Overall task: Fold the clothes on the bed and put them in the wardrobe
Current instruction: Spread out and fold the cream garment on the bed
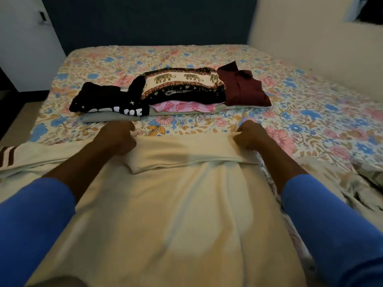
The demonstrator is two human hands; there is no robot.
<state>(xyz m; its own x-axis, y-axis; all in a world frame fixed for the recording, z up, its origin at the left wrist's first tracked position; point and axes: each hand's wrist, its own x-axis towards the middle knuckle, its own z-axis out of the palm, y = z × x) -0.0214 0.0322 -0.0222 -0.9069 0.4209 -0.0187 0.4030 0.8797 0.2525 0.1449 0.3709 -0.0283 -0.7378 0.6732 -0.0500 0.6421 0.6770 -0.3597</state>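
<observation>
Bed (310,112) with a floral sheet; cream garment (165,214) spread across the near half, far edge folded back toward the camera. Folded clothes pile (165,92) mid-bed beyond it: black, elephant-print, maroon, pink. Left hand (120,137) and right hand (249,135) each grip a corner of the fold, fingers curled. Blue sleeves (31,224).

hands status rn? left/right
Left hand: closed, gripping the cream garment at its folded edge.
Right hand: closed, gripping the same garment's edge.
</observation>
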